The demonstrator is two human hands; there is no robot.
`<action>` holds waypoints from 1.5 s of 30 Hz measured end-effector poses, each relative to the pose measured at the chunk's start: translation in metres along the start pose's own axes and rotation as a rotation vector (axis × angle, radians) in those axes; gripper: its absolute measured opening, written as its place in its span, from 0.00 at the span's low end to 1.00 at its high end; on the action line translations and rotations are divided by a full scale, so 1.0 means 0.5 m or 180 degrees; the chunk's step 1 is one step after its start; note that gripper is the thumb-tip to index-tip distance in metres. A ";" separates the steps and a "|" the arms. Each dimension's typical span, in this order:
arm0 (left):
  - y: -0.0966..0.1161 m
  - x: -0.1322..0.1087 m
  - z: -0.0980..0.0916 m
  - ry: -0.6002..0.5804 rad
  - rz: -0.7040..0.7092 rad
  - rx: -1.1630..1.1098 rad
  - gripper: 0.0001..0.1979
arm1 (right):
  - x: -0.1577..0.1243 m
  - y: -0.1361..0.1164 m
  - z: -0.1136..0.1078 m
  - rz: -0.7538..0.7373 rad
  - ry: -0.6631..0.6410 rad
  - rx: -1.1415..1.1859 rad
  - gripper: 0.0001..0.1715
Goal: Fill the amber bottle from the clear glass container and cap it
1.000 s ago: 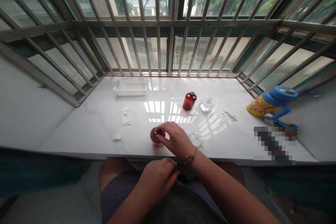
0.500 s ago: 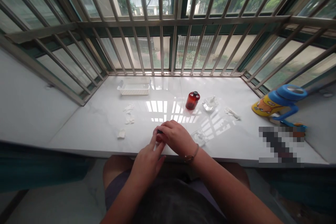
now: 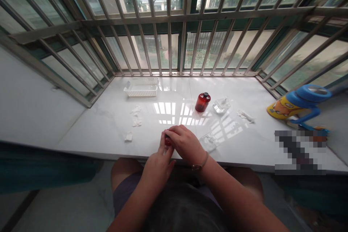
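Close to the front edge of the white marble counter, my left hand (image 3: 158, 165) has its fingers wrapped round a small red bottle (image 3: 168, 143), mostly hidden behind the fingers. My right hand (image 3: 185, 141), with a thin bracelet at the wrist, bends over the top from the right, its fingertips at the dark cap. A larger red bottle (image 3: 202, 102) with a black cap stands upright beyond my hands. Beside my right wrist lies a clear plastic piece (image 3: 209, 141), partly covered by the hand.
A white perforated basket (image 3: 142, 90) sits at the back left. Crumpled white scraps (image 3: 136, 121) lie at left, and a white strip (image 3: 245, 116) at right. Near the bottle is a clear dish (image 3: 221, 105). A blue and yellow flask (image 3: 299, 102) stands far right. Metal bars (image 3: 174, 18) enclose the window.
The view has shifted slightly, so the counter's objects sit a little differently in frame. Both hands stay together on the small bottle, its dark cap now more covered by fingers.
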State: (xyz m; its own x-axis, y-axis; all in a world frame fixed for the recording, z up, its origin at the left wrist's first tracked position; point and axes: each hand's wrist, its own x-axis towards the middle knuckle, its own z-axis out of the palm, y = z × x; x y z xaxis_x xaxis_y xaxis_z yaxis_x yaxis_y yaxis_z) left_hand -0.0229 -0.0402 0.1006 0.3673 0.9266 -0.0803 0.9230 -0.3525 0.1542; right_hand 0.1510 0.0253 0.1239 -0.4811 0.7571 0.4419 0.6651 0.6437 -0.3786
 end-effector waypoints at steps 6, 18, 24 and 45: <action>0.004 0.002 -0.003 -0.0051 -0.0038 0.0094 0.42 | -0.011 -0.013 -0.011 0.0626 0.0126 0.0312 0.12; -0.001 0.003 0.003 -0.0031 -0.0031 -0.0090 0.47 | -0.045 -0.023 -0.009 0.1326 0.0475 0.1715 0.28; -0.002 0.003 0.007 -0.0001 -0.0026 0.0003 0.50 | -0.045 -0.026 -0.005 0.1258 0.0509 0.1716 0.29; 0.004 0.006 0.016 -0.0121 -0.0047 0.0200 0.39 | 0.029 -0.026 -0.004 0.0726 -0.0097 0.0144 0.23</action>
State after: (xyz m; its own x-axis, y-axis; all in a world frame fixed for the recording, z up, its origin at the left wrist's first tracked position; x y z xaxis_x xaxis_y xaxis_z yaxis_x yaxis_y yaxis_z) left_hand -0.0193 -0.0393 0.0929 0.3565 0.9266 -0.1197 0.9333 -0.3474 0.0908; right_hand 0.1365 0.0279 0.1366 -0.3387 0.8862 0.3162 0.7327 0.4592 -0.5023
